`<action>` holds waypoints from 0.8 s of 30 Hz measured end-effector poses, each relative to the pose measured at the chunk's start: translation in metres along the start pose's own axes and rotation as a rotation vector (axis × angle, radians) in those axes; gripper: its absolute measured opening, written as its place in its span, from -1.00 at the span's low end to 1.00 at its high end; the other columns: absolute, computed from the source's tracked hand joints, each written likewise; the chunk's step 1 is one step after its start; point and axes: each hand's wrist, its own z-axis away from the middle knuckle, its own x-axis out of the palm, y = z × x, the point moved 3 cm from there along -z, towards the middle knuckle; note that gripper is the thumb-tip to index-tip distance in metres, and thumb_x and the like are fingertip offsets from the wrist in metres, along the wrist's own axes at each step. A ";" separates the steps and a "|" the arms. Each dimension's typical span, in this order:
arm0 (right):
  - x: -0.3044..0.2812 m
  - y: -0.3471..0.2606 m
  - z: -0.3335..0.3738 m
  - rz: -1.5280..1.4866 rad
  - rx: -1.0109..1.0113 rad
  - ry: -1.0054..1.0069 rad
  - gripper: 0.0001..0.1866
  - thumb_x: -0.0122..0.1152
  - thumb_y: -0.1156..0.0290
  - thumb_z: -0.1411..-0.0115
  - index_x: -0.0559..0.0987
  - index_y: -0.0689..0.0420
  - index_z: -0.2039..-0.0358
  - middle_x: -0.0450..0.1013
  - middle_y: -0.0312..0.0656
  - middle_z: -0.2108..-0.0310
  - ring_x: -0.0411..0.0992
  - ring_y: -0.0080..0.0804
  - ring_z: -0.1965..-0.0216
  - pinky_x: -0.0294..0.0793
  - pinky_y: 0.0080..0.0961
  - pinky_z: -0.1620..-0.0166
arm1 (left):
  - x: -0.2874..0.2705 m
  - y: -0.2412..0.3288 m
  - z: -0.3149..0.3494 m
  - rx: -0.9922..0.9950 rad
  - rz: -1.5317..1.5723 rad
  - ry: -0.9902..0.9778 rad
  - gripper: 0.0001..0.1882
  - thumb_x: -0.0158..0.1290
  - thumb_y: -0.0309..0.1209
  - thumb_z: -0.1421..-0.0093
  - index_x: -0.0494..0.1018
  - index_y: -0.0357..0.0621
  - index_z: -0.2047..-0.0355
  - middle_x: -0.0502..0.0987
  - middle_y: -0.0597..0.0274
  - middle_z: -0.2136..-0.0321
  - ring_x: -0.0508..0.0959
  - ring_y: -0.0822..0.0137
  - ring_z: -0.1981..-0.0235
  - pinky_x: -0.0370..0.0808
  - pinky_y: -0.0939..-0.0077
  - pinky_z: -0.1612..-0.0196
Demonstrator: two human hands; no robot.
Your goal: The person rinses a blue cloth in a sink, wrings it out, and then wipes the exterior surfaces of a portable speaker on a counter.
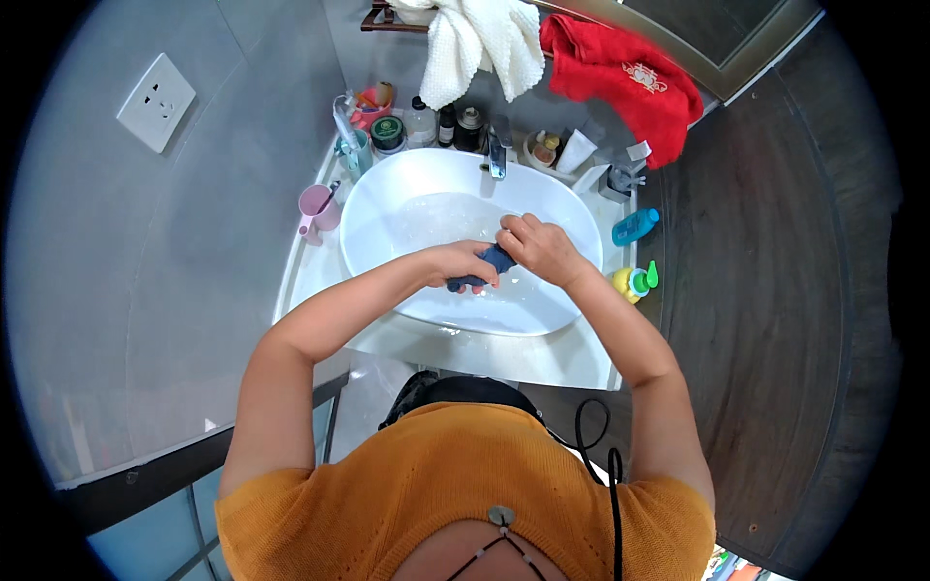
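Note:
A small dark blue cloth [492, 262], bunched up, is held between my two hands over the white oval sink [373, 218]. My left hand [461, 263] wraps round its lower left part, fingers curled under it. At the cloth's upper right end, my right hand [539, 247] is closed with the fingers pressed together. What kind of cloth it is cannot be made out. Shallow water with some suds lies in the sink below. Behind the hands stands the metal faucet [497, 160] at the sink's far rim.
On the left of the counter [325, 281] stand a pink mug [315, 205] and a light blue cup [358, 155]. Jars and bottles line the back. A blue bottle [635, 228] and a yellow pump bottle [628, 282] are at the right. White [465, 48] and red [620, 77] towels hang behind.

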 end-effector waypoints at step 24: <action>0.073 -0.069 -0.004 -2.221 1.391 -0.102 -0.76 0.14 0.42 0.03 0.24 0.03 0.65 0.12 -0.44 0.77 -0.02 -0.74 0.82 -0.13 -0.72 0.79 | -0.051 0.020 0.003 1.011 -1.581 0.625 -0.90 0.03 -0.36 0.15 0.32 0.03 0.60 0.34 0.30 0.68 0.47 0.32 0.66 0.40 0.42 0.67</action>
